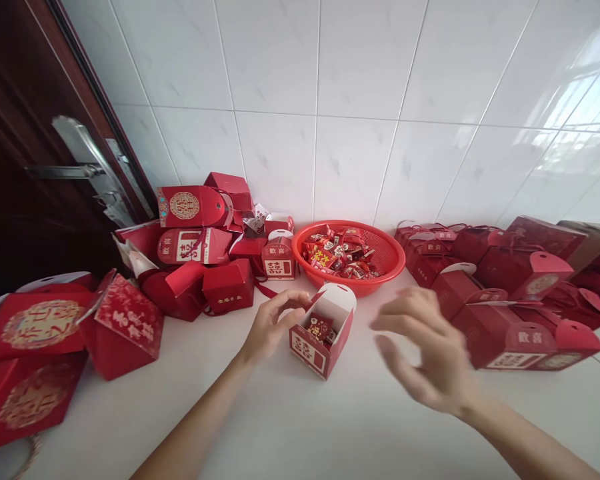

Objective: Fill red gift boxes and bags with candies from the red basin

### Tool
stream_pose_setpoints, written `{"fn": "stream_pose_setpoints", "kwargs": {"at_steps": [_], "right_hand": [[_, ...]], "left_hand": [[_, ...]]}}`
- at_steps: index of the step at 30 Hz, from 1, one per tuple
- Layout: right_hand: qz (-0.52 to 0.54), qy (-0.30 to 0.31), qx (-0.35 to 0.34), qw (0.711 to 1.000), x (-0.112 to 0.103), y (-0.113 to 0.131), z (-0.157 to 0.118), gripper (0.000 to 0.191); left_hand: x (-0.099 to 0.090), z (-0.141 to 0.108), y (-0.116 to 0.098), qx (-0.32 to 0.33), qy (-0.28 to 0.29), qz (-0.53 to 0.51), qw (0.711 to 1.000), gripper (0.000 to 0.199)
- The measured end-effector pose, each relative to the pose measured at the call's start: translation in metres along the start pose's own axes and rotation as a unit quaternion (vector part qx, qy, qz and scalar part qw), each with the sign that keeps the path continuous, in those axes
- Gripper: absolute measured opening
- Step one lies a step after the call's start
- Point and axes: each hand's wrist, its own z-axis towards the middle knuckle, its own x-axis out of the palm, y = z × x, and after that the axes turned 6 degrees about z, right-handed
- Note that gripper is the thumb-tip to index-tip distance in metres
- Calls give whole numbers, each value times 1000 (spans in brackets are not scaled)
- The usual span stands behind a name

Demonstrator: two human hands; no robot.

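A small red candy box (336, 349) with gold-and-white characters stands upright on the white surface, its top open. Wrapped candies (321, 328) lie inside it. My left hand (275, 321) grips the box at its left side, with thumb and fingers around the edge of the wall or flap; the exact contact is partly hidden. To the right of the box, my right hand (423, 343) hangs in the air, slightly blurred, its fingers apart and nothing in them. Just behind the box is a red plastic basket (387, 250) holding many wrapped candies (347, 250).
Red gift boxes (229, 287) in several shapes are piled at the left, and larger ones (123, 327) stand nearer. More closed red boxes (513, 333) crowd the right side. A tiled wall (275, 160) rises behind; a dark door with a metal handle (77, 171) is at far left.
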Motion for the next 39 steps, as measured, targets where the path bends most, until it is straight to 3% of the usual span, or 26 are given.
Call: {"fn": "stream_pose_setpoints", "kwargs": {"at_steps": [5, 9, 13, 16, 19, 21, 23, 26, 28, 32, 35, 39], "right_hand": [[21, 47, 17, 999, 51, -14, -6, 30], [38, 93, 22, 995, 69, -19, -12, 26], [79, 116, 30, 990, 71, -20, -15, 23], [103, 65, 41, 992, 69, -24, -16, 20], [79, -16, 91, 993, 69, -32, -18, 20], [69, -49, 140, 986, 70, -37, -19, 31], [104, -56, 180, 976, 72, -41, -22, 41], [179, -60, 203, 961, 75, -39, -27, 40], [203, -67, 205, 955, 74, -35, -29, 37], [202, -34, 181, 962, 69, -27, -28, 19], [179, -11, 142, 973, 68, -25, -28, 18], [146, 2, 122, 982, 70, -24, -31, 19]], "left_hand": [[-1, 0, -1, 34, 41, 51, 997, 26], [-2, -2, -2, 69, 89, 105, 988, 35], [-4, -3, -3, 105, 120, 144, 977, 42], [-4, -3, -2, 120, 126, 160, 972, 42], [-2, -3, -2, 125, 110, 178, 970, 36], [1, -2, -2, 131, 94, 184, 970, 33], [4, -2, -1, 138, 73, 191, 969, 32], [10, -4, 2, 154, 37, 205, 966, 24], [14, -5, 4, 163, 14, 213, 963, 17], [23, -10, 9, 170, -25, 210, 963, 28], [27, -12, 10, 162, -53, 210, 963, 27], [30, -13, 8, 106, -24, 209, 972, 16]]}}
